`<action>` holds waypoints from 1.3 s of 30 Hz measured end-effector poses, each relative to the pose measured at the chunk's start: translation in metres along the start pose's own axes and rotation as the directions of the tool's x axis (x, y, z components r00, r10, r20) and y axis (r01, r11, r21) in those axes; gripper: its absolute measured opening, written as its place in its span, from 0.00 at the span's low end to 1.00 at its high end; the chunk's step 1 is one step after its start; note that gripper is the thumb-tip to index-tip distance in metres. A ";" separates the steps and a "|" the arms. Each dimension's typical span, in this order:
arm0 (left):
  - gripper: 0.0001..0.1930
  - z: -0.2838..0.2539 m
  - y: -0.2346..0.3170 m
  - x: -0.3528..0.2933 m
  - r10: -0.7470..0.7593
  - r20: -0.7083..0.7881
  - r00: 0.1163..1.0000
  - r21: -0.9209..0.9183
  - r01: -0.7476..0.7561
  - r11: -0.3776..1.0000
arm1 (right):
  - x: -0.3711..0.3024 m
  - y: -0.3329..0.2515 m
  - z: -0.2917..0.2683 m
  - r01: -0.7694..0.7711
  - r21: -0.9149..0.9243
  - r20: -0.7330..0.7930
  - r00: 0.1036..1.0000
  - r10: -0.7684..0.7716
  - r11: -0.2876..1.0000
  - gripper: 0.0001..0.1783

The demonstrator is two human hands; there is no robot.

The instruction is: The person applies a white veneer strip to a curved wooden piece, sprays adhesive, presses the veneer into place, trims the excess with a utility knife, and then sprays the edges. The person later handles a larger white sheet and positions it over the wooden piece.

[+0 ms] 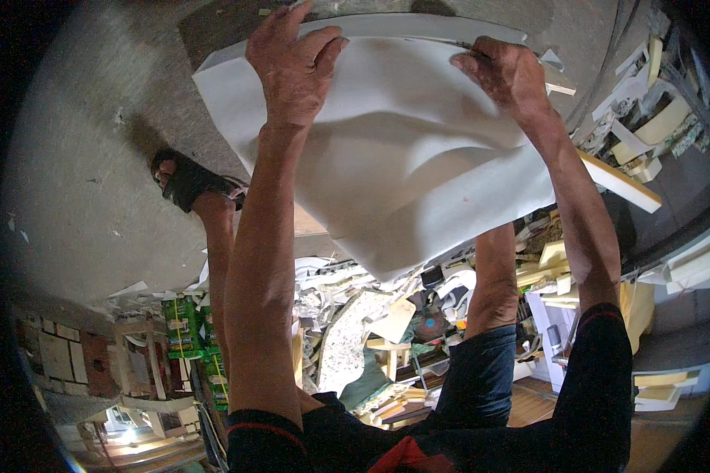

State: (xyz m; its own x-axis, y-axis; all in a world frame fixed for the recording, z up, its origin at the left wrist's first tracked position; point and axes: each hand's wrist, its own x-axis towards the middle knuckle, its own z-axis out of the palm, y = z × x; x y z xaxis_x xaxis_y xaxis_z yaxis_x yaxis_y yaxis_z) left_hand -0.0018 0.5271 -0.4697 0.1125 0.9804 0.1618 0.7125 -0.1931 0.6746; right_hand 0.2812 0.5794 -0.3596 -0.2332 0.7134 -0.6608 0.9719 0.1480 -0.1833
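A large, smooth white sheet spreads in front of me, rippled in the middle, one corner pointing down toward me. Along its far edge runs a folded-over strip. Over the left part of that fold is my left hand, its fingers apart, thumb and forefinger stretched to the right. At the right end of the fold, my right hand has its fingers curled and pinched on the sheet's edge. Whether the sheet is paper or some other material, I cannot tell.
Scraps and offcuts are heaped below the sheet, with more pieces at the right. A pale strip of board lies beside my right forearm. Green packages stand at lower left. My sandalled foot rests on the grey floor.
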 end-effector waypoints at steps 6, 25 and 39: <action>0.11 0.011 0.006 -0.004 -0.001 -0.039 0.999 -0.061 -0.002 0.998 | 0.001 0.002 0.003 0.013 0.011 -0.023 1.000 -0.013 1.000 0.21; 0.12 0.027 0.047 0.013 -0.017 0.089 0.996 -0.125 0.028 0.992 | -0.001 0.001 -0.008 -0.148 -0.199 -0.009 0.989 0.150 0.969 0.21; 0.11 0.052 0.071 0.023 -0.025 0.148 0.989 -0.091 0.039 0.995 | -0.055 0.107 -0.036 0.269 0.457 -0.080 0.962 -0.261 0.848 0.22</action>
State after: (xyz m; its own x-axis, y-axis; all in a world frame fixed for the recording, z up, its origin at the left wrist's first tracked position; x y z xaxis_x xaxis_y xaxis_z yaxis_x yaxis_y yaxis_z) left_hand 0.0873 0.5378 -0.4559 0.1960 0.9799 0.0360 0.6501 -0.1573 0.7434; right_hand 0.3996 0.5812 -0.3167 -0.4758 0.7026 -0.5292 0.7463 0.0040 -0.6656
